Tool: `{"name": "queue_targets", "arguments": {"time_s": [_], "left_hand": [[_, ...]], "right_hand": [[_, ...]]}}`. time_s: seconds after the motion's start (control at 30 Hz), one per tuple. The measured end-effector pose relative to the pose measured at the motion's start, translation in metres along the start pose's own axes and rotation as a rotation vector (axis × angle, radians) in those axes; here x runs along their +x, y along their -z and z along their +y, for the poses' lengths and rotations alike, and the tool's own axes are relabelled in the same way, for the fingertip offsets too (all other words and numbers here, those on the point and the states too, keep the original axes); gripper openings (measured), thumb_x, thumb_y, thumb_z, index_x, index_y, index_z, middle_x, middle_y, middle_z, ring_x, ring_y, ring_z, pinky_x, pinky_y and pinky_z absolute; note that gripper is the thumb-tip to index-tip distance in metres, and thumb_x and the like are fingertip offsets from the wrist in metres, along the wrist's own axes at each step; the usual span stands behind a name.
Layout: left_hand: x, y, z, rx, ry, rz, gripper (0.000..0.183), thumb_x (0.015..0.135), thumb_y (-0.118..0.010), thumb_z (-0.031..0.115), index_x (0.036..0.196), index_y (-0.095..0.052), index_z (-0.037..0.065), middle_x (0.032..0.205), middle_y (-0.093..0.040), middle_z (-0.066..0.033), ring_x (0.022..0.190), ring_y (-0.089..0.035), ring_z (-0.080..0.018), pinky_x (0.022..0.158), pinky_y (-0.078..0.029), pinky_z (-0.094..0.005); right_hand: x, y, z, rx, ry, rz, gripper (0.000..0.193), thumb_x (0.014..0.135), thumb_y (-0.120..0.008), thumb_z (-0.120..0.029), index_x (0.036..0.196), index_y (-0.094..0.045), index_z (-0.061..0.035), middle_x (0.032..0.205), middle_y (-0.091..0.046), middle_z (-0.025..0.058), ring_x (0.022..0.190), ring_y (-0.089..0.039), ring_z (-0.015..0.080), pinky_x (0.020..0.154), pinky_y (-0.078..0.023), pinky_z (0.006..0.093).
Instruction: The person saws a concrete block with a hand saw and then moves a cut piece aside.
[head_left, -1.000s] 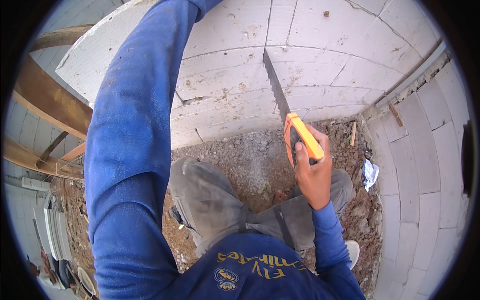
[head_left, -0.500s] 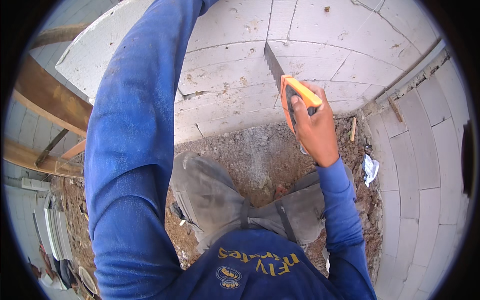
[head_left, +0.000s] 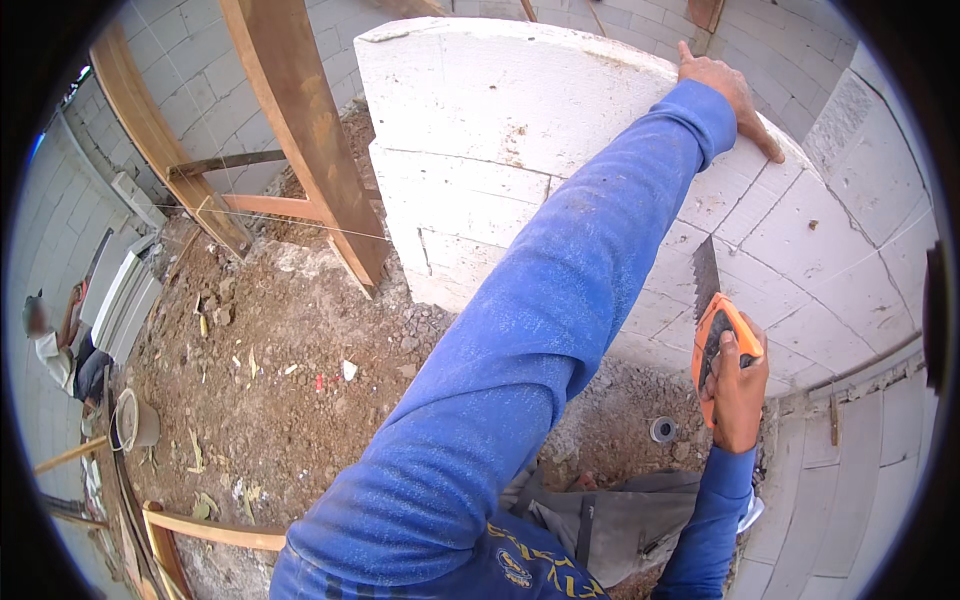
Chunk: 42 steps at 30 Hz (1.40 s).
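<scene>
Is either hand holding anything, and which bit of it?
The right hand holds a handsaw by its orange-and-black handle. The left hand, spread over the top edge of the white block wall, holds no tool.

1 fisheye view — worn on the head, facing down; left sleeve [head_left: 500,370] close, block wall [head_left: 440,110] beyond.

The saw blade [head_left: 707,272] looks matt metal.

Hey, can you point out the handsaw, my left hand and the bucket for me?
Handsaw [head_left: 717,309]: head view, on the orange handle's front end, next to the blade.
Left hand [head_left: 732,90]: head view, on the back of the hand.
Bucket [head_left: 148,424]: head view, on its outer wall.
</scene>
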<state>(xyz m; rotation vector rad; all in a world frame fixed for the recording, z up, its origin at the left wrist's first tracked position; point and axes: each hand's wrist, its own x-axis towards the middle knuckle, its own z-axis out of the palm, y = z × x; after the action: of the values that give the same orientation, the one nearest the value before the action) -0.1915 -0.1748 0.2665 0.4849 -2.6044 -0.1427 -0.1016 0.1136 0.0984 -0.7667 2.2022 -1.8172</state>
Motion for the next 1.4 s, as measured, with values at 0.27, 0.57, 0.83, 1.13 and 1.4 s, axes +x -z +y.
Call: {"name": "queue_targets", "arguments": {"time_s": [0.27,0.57,0.83,1.13,1.4], "left_hand": [[-0.003,0.003,0.019,-0.031,-0.082,0.077,0.112,0.048,-0.074,0.091,0.115,-0.077,0.001,0.123,-0.071,-0.0239,0.121,-0.066,-0.0366,0.111,-0.036,-0.0495],[-0.004,0.02,0.009,-0.042,-0.084,-0.003,0.111,0.058,-0.074,0.086,0.113,-0.073,-0.01,0.123,-0.068,-0.0309,0.117,-0.067,-0.04,0.099,-0.052,-0.0428],[-0.001,0.022,0.007,0.016,-0.065,-0.005,0.113,0.057,-0.073,0.087,0.114,-0.073,-0.01,0.124,-0.068,-0.0308,0.118,-0.066,-0.0396,0.1,-0.051,-0.0423],[-0.016,0.026,0.0,-0.038,-0.098,-0.026,0.114,0.058,-0.071,0.089,0.119,-0.071,-0.008,0.128,-0.066,-0.0299,0.123,-0.063,-0.0399,0.104,-0.049,-0.0417],[-0.002,0.018,0.018,0.042,-0.115,0.008,0.114,0.058,-0.073,0.087,0.125,-0.07,-0.005,0.13,-0.066,-0.0286,0.124,-0.063,-0.0396,0.106,-0.048,-0.0406]], "right_hand": [[-0.117,0.05,0.011,-0.207,-0.026,0.093,0.039,0.103,-0.057,-0.021,0.134,-0.053,0.0034,0.117,-0.065,0.0159,0.103,-0.063,0.0189,0.091,-0.051,0.0355],[-0.041,0.034,0.011,-0.155,0.009,-0.002,0.039,0.101,-0.06,-0.019,0.133,-0.056,0.0042,0.12,-0.066,0.0154,0.109,-0.062,0.0187,0.095,-0.049,0.0336],[-0.034,0.027,0.0,-0.151,0.077,0.026,0.036,0.101,-0.061,-0.019,0.129,-0.059,0.004,0.117,-0.067,0.0138,0.107,-0.062,0.0187,0.094,-0.049,0.0331],[-0.115,0.049,0.003,-0.204,-0.021,0.036,0.041,0.1,-0.061,-0.017,0.134,-0.057,0.0042,0.124,-0.065,0.0141,0.117,-0.061,0.019,0.102,-0.047,0.0334],[-0.006,0.026,-0.003,-0.033,-0.253,-0.023,0.035,0.101,-0.061,-0.015,0.131,-0.059,0.0029,0.111,-0.069,0.0148,0.102,-0.063,0.0182,0.093,-0.049,0.0341]]}}
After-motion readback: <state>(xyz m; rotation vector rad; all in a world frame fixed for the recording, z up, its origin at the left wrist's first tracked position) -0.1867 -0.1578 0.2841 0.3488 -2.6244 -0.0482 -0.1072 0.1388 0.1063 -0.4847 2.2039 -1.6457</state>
